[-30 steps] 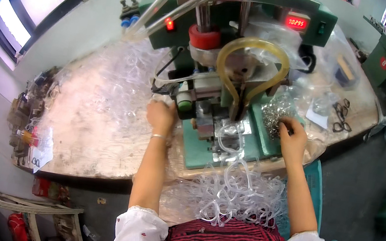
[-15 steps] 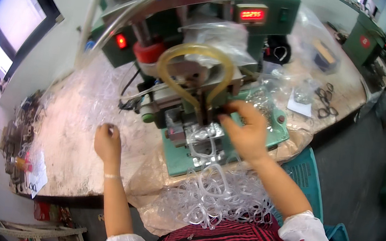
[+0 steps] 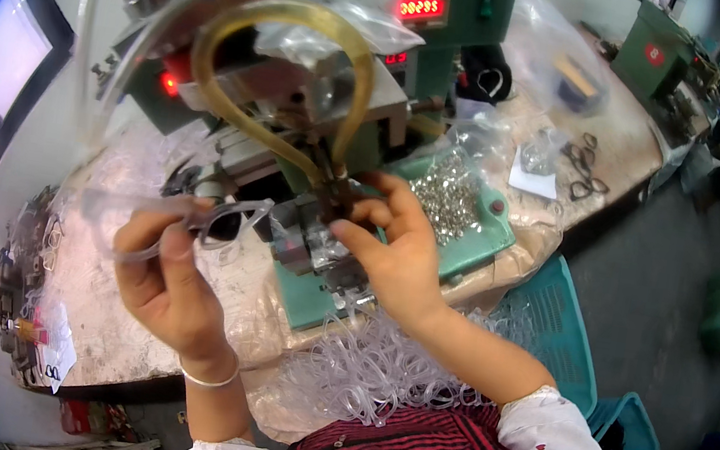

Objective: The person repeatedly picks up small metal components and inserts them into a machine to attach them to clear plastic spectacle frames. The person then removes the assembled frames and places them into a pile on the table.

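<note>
My left hand is raised at the left of the machine, its thumb and fingers pinching a clear eyeglass frame. The frame is tilted and partly blurred, with one rim reaching toward the machine. At the metal jig, my right hand has its thumb and fingers bent together beside the machine's dark nozzle; whatever they hold is hidden. A yellow hose loops above that hand. Small metal parts lie in a green tray to its right. Below the jig is a heap of clear eyeglass frames.
The green machine with red displays stands at the back. Dark eyeglass frames and a white paper lie on the table's right side. A teal basket is beside the table. Another paper lies at the left edge.
My left hand has come up, and a clear eyeglass frame now shows in it. The right hand has stayed at the nozzle. The clear frame seen at the jig before no longer shows there.
</note>
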